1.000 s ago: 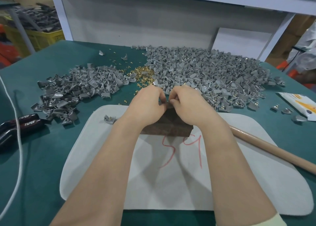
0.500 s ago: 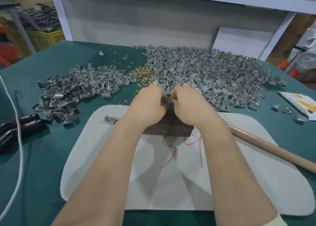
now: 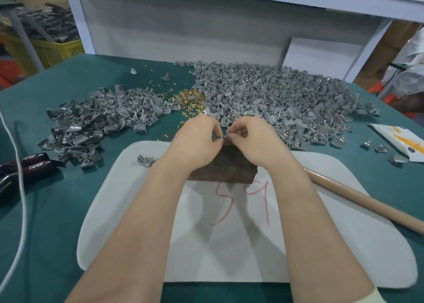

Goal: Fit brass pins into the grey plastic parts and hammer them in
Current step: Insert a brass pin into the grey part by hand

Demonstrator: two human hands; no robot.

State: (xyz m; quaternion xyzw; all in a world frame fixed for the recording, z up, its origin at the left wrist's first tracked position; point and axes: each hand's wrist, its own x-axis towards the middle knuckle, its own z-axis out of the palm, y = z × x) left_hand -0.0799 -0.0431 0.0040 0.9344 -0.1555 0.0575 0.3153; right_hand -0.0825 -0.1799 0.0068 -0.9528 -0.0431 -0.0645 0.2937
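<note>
grey part (image 3: 224, 137): one small piece, mostly hidden by fingers, at the far top edge of the wooden block (image 3: 223, 168); cannot tell if a pin is in it.
left hand (image 3: 197, 140): fingers curled, thumb and forefinger tips pinch the grey part from the left.
right hand (image 3: 253, 142): fingers curled, tips pinch the same piece from the right.
hands: together, fingertips touching over the block.
wooden block: dark brown, lies on the white pad (image 3: 229, 245), with both wrists over it.
white pad: rounded corners, flat on the table (image 3: 57, 222); red marks (image 3: 243, 201) handwritten just near of the block; one loose part (image 3: 144, 160) with brass in it on the far-left corner.
brass pins (image 3: 189, 99): small heap just beyond the hands, between two piles; strays scattered around it.
left pile (image 3: 103, 117): grey plastic parts, left of the pins.
right pile (image 3: 275, 101): bigger; several parts along the near edge show brass.
wooden handle (image 3: 367, 201): lies across the pad's right side, upper end hidden behind the right forearm.
table: teal-green cover.
left edge: black grips (image 3: 29, 165) marked TAPER, white cord (image 3: 19, 188) running past them.
right edge: white-and-orange packet (image 3: 399, 140), a few loose grey parts (image 3: 382, 148) just beside it.
background: yellow crate (image 3: 57, 48) far left, white board (image 3: 321, 57) leaning on the wall.
</note>
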